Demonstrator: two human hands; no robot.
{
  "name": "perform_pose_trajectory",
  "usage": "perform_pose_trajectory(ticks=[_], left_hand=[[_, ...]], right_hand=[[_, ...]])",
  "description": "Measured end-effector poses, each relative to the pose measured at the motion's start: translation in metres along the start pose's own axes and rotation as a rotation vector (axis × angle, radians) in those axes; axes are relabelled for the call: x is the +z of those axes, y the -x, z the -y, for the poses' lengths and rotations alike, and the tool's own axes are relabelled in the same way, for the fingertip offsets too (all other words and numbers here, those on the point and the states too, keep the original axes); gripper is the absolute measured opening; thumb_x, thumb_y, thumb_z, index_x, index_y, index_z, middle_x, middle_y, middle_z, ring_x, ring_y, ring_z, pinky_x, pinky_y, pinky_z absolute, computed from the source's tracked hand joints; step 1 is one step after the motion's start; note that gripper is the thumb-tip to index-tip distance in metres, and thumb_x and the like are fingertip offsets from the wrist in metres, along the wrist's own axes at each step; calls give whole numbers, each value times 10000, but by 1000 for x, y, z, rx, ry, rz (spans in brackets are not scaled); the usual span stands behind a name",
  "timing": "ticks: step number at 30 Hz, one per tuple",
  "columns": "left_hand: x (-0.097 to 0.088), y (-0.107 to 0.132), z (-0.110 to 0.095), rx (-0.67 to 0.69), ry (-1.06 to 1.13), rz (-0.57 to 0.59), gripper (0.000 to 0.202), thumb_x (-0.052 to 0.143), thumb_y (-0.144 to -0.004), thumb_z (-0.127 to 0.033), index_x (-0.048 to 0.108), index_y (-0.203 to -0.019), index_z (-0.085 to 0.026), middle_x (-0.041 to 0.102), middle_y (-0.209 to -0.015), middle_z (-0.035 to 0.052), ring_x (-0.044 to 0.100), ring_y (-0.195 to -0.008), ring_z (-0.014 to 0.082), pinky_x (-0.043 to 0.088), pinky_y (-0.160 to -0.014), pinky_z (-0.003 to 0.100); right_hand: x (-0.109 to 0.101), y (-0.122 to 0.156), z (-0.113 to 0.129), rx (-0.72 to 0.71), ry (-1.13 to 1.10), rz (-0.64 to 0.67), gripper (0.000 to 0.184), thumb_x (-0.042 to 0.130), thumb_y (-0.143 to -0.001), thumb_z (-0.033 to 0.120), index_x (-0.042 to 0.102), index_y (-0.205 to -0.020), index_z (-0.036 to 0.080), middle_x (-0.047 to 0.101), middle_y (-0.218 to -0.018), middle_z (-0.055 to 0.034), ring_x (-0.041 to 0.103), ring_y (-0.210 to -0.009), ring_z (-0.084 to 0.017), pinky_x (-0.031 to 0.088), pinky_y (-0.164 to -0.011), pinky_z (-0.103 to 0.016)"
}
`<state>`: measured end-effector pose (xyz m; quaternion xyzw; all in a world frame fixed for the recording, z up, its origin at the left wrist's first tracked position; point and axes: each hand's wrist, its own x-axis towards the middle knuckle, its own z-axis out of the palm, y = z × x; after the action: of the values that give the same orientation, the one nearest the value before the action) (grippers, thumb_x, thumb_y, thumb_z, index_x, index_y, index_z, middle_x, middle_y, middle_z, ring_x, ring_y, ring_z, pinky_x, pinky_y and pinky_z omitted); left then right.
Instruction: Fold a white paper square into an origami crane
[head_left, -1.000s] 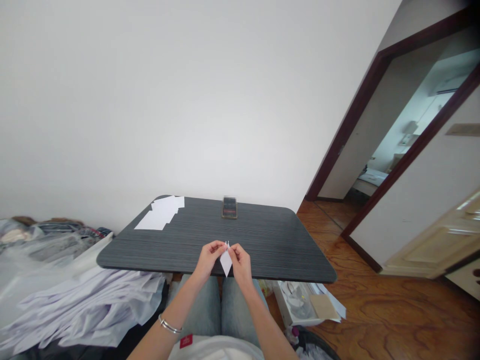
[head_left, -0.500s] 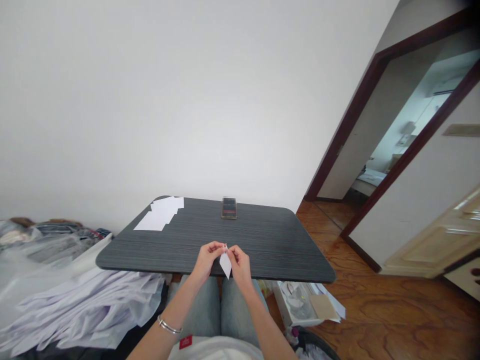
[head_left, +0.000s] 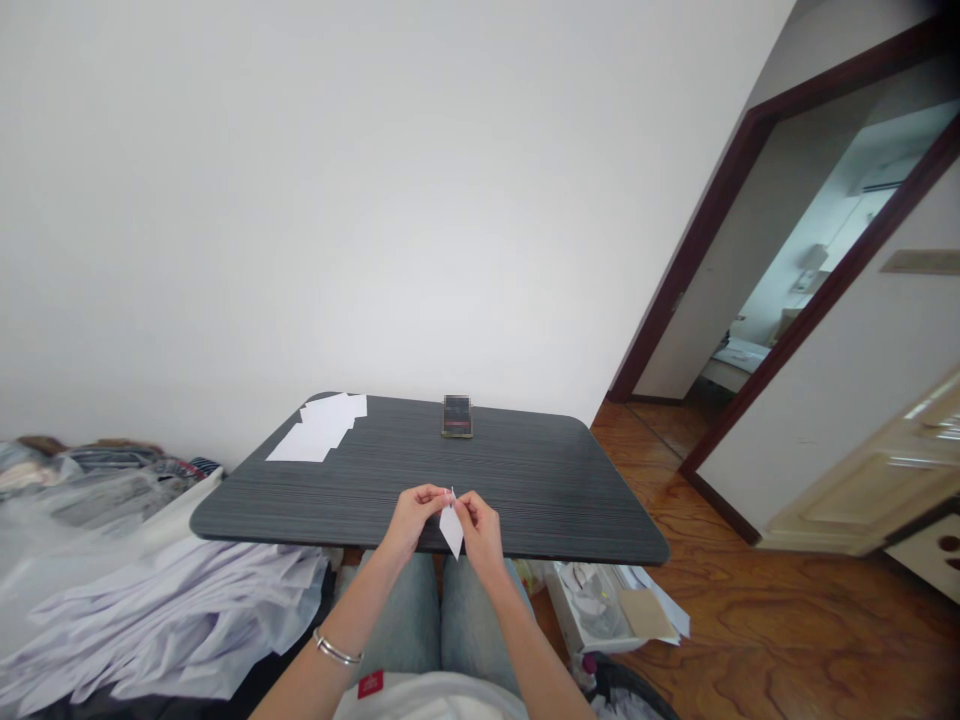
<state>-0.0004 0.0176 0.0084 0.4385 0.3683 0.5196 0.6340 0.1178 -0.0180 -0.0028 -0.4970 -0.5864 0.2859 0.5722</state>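
Plain white wall backs a dark woodgrain bench [head_left: 525, 480], which carries loose white sheets [head_left: 319, 430] at its far left corner and a phone [head_left: 457, 416] near the far edge, both well apart from the hands. Over the near edge, the left hand [head_left: 411, 520] and right hand [head_left: 478, 528] each pinch the top of a small folded white paper [head_left: 451, 528], held above the lap. Crumpled white fabric [head_left: 172, 620] crowds the left side; a box of papers [head_left: 600, 600] sits on the wooden floor at right, below the bench edge.
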Motion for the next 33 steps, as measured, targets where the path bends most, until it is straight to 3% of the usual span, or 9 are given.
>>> perform_pose_trajectory(ticks=[4,9,12,19,25,33], left_hand=[[-1,1,0,0,6,23,217,751,-516,-268,660,-646,-119,669,-592,29,561,-519,122,421,-538,222],[-2,3,-3,6,20,88,303,651,-650,-375,672,-766,-95,676,-690,80,592,-628,151,444,-637,256],[-3,4,-4,13,14,113,274,661,-648,-345,671,-771,-100,675,-715,78,589,-638,151,440,-656,260],[-2,6,-4,71,-23,128,214,678,-637,-261,655,-810,-137,662,-726,37,565,-639,130,411,-636,230],[0,9,-8,116,-59,164,157,650,-661,-280,613,-709,-135,593,-635,0,508,-574,106,376,-575,209],[1,8,-8,144,-101,166,176,621,-680,-307,579,-720,-140,543,-603,-24,469,-528,88,355,-539,201]], right_hand=[[0,0,0,2,-10,-4,243,470,-779,358,555,-639,178,508,-522,26,427,-489,-114,312,-457,-201],[0,-1,-1,21,-32,-10,251,462,-782,362,562,-646,176,528,-530,21,453,-501,-121,328,-468,-207],[0,-2,-2,35,-38,-18,249,467,-777,361,566,-645,174,539,-534,18,459,-502,-122,330,-464,-208],[-1,-1,-3,20,-25,0,236,457,-791,337,553,-652,172,524,-535,26,450,-498,-115,324,-470,-205],[-1,-1,-4,10,-21,21,246,456,-793,346,553,-652,169,529,-533,22,451,-494,-115,322,-461,-204],[-2,-1,-1,28,-64,38,255,474,-778,368,571,-648,171,554,-534,11,474,-490,-124,332,-454,-209]])
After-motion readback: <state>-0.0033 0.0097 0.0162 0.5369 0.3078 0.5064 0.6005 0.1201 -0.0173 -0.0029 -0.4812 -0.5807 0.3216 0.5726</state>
